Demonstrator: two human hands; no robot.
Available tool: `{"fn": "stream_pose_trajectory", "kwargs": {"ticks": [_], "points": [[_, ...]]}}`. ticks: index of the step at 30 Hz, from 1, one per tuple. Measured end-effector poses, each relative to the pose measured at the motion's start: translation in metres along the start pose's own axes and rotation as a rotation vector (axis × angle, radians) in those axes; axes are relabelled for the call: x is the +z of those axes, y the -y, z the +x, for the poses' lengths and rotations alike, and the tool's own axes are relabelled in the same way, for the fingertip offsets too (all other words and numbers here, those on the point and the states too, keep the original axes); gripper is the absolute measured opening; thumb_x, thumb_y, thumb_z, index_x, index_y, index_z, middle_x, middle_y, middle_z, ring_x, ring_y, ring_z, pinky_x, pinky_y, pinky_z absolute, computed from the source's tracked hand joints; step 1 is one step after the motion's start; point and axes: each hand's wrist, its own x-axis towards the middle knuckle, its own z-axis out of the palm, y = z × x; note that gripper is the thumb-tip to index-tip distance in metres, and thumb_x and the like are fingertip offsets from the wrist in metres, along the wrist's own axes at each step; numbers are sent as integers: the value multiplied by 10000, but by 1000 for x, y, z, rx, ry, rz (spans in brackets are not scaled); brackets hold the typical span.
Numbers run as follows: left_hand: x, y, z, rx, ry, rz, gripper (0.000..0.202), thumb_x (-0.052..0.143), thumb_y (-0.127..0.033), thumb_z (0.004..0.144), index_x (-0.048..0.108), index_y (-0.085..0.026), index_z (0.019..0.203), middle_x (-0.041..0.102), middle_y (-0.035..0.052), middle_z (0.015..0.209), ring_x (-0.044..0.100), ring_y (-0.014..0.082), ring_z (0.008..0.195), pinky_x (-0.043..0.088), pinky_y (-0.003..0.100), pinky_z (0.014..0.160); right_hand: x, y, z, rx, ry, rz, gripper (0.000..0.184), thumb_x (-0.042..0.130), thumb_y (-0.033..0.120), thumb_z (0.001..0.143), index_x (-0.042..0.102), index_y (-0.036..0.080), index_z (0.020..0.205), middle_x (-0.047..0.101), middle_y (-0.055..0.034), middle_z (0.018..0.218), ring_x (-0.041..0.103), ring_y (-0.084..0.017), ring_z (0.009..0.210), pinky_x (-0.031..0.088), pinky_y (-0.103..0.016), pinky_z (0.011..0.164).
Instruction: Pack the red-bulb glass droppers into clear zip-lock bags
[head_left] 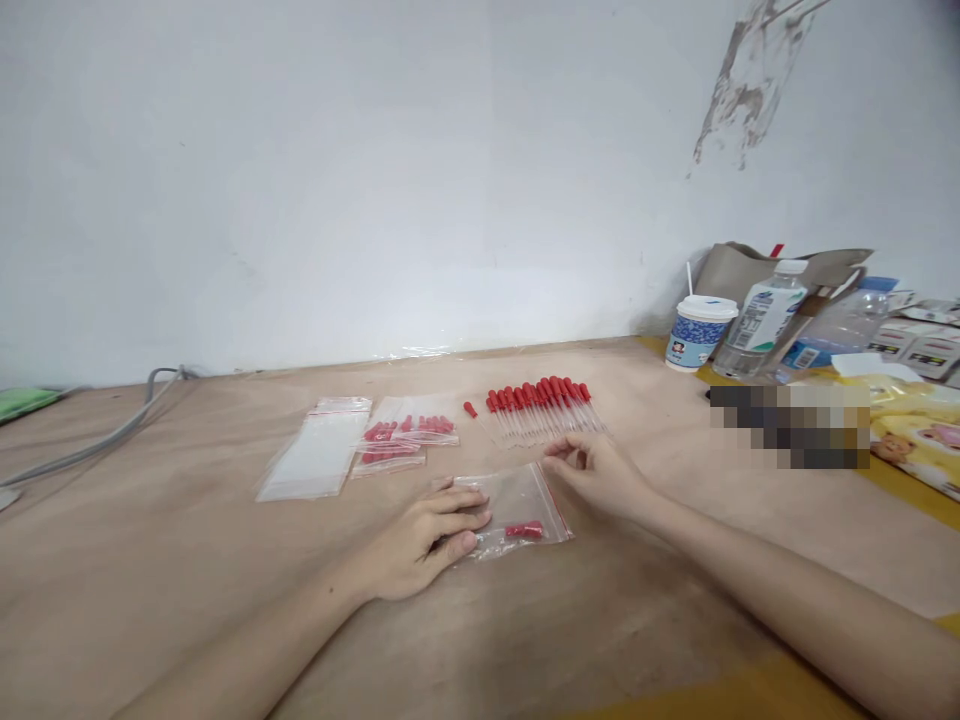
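Observation:
In the head view, a clear zip-lock bag [501, 490] lies on the table with red rubber bulbs [524, 529] showing inside it near the seal. My left hand [431, 535] rests on the bag's closed end, fingers stretched out. At the far corner of the zip edge, my right hand [592, 468] has its fingers pinched on the bag. Beyond it lies a row of glass droppers [536, 410] with red bulbs, and one single dropper [470, 409] sits apart to their left. Filled bags [397, 437] with red bulbs overlap behind my left hand.
A stack of flat zip-lock bags [311, 455] lies at the left. Grey cable [112, 445] runs along the left side. To the right stand a lidded cup [699, 335], a water bottle [763, 320] and a yellow package [919, 425]. A wall [337, 180] bounds the table's back.

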Motion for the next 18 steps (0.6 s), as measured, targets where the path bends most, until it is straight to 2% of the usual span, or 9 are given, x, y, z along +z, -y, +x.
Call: {"fn": "stream_pose_trajectory", "kwargs": {"ticks": [2, 4, 8, 10, 13, 16, 18], "points": [[-1, 0, 1, 3, 24, 8, 339, 342, -281, 942, 447, -287, 1264, 435, 18, 1324, 338, 199, 1251, 186, 457, 1062, 2, 7, 20, -124, -27, -170, 133, 528, 251, 737, 634, 170, 747, 637, -47, 778, 562, -151, 728, 415, -264, 648], [-1, 0, 0, 17, 34, 22, 354, 357, -269, 935, 419, -294, 1283, 418, 4, 1337, 295, 206, 1273, 190, 458, 1060, 9, 20, 42, -200, 14, -282, 150, 497, 204, 754, 641, 178, 782, 643, -46, 843, 567, -156, 805, 406, -264, 716], [2, 0, -3, 28, 1, 77, 391, 419, -266, 902, 411, -277, 1293, 367, 20, 1371, 259, 238, 1285, 210, 455, 1053, 42, 47, 84, -85, 115, -468, 235, 428, 198, 806, 593, 194, 973, 623, -72, 1010, 554, -199, 961, 403, -291, 769], [4, 0, -5, 11, -47, 89, 394, 439, -282, 891, 425, -263, 1285, 352, 40, 1376, 270, 250, 1276, 234, 450, 1044, 62, 55, 99, -29, 118, -492, 266, 430, 191, 803, 550, 136, 1033, 613, -133, 1018, 560, -247, 964, 417, -333, 752], [4, 0, -6, 16, -106, 58, 364, 443, -274, 887, 469, -242, 1248, 423, 62, 1309, 347, 237, 1224, 302, 413, 1014, 85, 61, 110, 53, 142, -506, 288, 414, 162, 802, 508, 61, 1055, 604, -204, 988, 578, -291, 931, 432, -376, 721], [4, -1, -6, 53, -127, 7, 331, 454, -250, 875, 521, -226, 1198, 499, 75, 1219, 425, 231, 1148, 353, 393, 974, 91, 66, 110, 71, 158, -506, 333, 409, 109, 782, 463, 44, 1105, 574, -230, 1035, 569, -302, 951, 432, -390, 736], [4, -1, -5, 56, -124, -15, 323, 463, -247, 869, 538, -224, 1182, 519, 75, 1198, 456, 230, 1116, 370, 389, 958, 80, 69, 106, 47, 160, -504, 443, 427, 76, 752, 385, 56, 1192, 548, -225, 1085, 559, -291, 968, 430, -373, 749]]}}
